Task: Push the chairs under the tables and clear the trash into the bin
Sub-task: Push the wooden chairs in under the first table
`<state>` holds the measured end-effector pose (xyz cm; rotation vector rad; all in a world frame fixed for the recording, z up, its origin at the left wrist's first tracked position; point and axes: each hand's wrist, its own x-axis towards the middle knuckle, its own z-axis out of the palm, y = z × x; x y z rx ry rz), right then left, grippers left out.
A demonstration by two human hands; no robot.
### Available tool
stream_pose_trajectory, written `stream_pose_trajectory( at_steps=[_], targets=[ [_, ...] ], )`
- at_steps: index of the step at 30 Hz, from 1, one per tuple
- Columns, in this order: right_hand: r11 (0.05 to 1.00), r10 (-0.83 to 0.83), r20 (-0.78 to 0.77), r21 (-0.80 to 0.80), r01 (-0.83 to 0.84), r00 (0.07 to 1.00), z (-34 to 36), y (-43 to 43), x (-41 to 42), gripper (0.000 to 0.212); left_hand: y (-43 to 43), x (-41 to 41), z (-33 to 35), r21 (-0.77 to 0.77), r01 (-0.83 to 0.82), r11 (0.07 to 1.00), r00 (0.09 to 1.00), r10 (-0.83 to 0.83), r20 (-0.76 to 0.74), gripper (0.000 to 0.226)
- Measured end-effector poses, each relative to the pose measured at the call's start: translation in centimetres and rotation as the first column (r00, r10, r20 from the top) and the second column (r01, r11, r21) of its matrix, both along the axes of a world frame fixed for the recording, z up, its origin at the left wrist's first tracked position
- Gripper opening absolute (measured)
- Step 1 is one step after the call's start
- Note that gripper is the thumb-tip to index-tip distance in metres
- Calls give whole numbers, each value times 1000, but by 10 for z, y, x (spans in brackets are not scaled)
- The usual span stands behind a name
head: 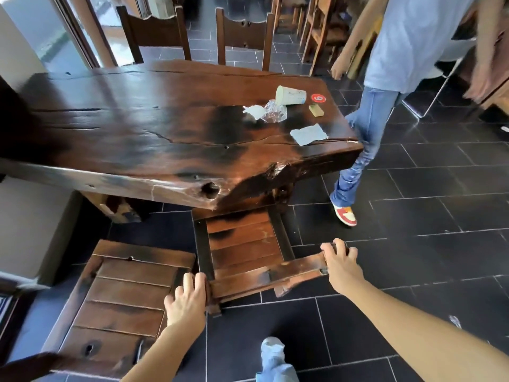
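Head view: left hand (187,299) and right hand (340,261) in curled grips at opposite ends of the chair backrest (275,274).

The dark wooden tabletop (137,128) carries its litter toward 2 o'clock. A paper cup (290,95) lies on its side, with a crumpled clear wrapper (274,113) touching it at 7 o'clock. A torn paper scrap (252,111) sits at the wrapper's 9 o'clock. A red sticker (318,98) is at the cup's 3 o'clock, a tan block (316,110) below it, and a white napkin (309,134) near the edge.
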<state>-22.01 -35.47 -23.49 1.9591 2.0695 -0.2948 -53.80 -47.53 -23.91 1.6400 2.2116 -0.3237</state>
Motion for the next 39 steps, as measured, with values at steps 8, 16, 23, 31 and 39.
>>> stream_pose_trajectory(
  at_steps=[8, 16, 23, 31, 39],
  targets=[
    [1000, -11, -35, 12, 11, 999, -3, 24, -27, 66, 52, -40, -1, -20, -15, 1000, 999, 16, 41, 67],
    [999, -44, -81, 13, 45, 996, -8, 51, -42, 68, 81, -55, 4, 10, -11, 1000, 999, 11, 46, 64],
    [997, -66, -126, 32, 71, 990, 3, 45, -44, 57, 84, -53, 19, -94, -59, 994, 992, 69, 107, 62],
    [988, -142, -338, 5, 152, 930, 10, 46, -31, 39, 88, -56, 16, -141, -7, 990, 996, 20, 90, 60],
    [990, -137, -193, -17, 137, 972, 8, 46, -42, 37, 86, -70, 17, -172, 84, 982, 996, -80, 31, 66]
  ],
)
